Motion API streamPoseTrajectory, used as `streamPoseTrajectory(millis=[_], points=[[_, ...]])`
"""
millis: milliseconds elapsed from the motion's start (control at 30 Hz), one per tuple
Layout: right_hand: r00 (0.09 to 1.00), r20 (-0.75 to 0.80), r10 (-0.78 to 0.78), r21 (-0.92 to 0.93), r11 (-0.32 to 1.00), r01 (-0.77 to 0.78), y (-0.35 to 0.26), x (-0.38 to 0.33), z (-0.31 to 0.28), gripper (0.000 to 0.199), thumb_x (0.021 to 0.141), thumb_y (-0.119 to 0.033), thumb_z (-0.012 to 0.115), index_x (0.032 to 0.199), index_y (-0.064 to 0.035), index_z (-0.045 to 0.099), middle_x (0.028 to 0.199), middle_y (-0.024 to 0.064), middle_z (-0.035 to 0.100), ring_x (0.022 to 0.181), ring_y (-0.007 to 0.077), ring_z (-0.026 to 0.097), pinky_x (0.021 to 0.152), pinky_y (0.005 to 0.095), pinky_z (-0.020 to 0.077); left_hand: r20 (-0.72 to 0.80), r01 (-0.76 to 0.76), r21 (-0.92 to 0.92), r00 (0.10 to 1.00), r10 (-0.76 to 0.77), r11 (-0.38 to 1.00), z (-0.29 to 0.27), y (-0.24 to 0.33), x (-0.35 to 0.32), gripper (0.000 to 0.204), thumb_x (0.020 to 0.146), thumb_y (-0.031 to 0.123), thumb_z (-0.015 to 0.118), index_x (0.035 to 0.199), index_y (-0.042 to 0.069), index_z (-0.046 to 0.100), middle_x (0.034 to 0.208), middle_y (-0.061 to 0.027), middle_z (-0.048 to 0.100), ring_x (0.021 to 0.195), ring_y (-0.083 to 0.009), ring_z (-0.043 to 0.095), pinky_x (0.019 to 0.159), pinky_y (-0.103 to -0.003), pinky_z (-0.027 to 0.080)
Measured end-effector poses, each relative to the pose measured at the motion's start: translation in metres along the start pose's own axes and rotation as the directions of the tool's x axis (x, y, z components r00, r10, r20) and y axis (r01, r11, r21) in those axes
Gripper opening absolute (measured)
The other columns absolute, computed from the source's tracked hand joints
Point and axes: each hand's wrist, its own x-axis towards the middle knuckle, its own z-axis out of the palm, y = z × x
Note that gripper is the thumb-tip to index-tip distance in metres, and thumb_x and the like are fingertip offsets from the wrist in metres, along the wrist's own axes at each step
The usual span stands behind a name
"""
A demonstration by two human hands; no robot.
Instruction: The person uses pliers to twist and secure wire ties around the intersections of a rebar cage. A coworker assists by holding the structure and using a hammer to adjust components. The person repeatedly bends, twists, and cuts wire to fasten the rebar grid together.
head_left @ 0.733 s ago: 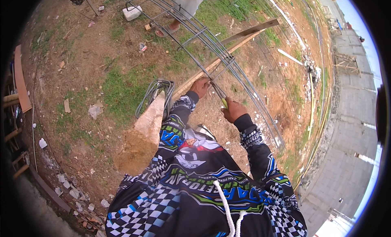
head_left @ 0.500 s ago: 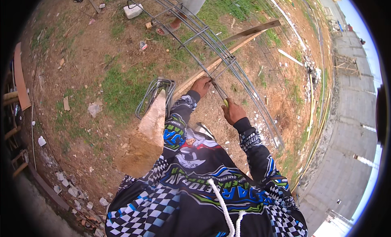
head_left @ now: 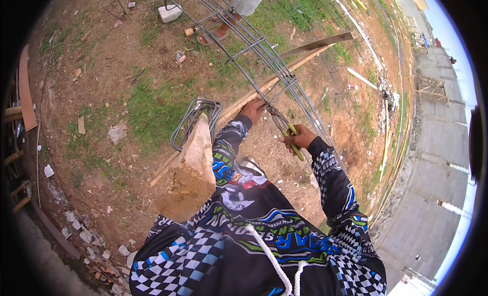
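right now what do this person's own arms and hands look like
Both arms wear long black jersey sleeves with blue, green and white graphics and white lettering. Black-and-white checkered bands ring the cuffs and upper arms. The left hand and right hand are bare, without gloves.

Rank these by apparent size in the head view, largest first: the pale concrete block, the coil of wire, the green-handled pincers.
1. Coil of wire.
2. Green-handled pincers.
3. Pale concrete block, though it lies farther from the camera, so its true rank is unsure.
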Motion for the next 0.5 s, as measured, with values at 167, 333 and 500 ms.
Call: streamPoseTrajectory(millis=[167, 333, 500], points=[[0.946, 0.292, 0.140, -0.311, 0.949, -0.045, -0.033, 0.026, -0.093, 0.044, 0.080, -0.021, 0.075, 0.107, 0.0004, 0.047, 0.073, 0.0102, 0.062, 0.057, 0.0199, 0.064, 0.051, 0.0349, 0.0568, -0.069, -0.021, 0.021, 0.997, 0.022, 1.000, 0.004, 0.006, -0.004, 0.017, 0.084, 0.002, 0.055, 0.101, 0.000, 0.060, 0.094, -0.0197, 0.060, 0.091, -0.0392, 0.059, 0.079, -0.042, 0.046], [0.973, 0.220, 0.070, -0.329, 0.944, 0.007, -0.045, 0.008, -0.074, 0.058, 0.071, -0.011, 0.081, 0.112, -0.0017, 0.041, 0.079, 0.0161, 0.063, 0.055, 0.0220, 0.064, 0.050, 0.0365, 0.0559, -0.086, -0.065, 0.062, 0.994, 0.071, 0.996, 0.007, -0.003, -0.004, 0.019, 0.083, 0.001, 0.056, 0.102, 0.001, 0.061, 0.097, -0.0190, 0.062, 0.092, -0.0393, 0.060, 0.080, -0.041, 0.048], [0.815, -0.133, -0.564, -0.886, 0.436, 0.157, -0.003, -0.026, -0.008, 0.053, 0.078, -0.023, 0.068, 0.121, -0.0035, 0.042, 0.105, 0.0191, 0.056, 0.094, 0.0346, 0.059, 0.078, 0.0423, 0.0494, -0.120, -0.104, 0.067, 0.986, 0.112, 0.992, 0.007, -0.005, -0.005, 0.022, 0.083, 0.001, 0.057, 0.104, 0.003, 0.061, 0.100, -0.0190, 0.061, 0.094, -0.0388, 0.059, 0.080, -0.041, 0.048]])
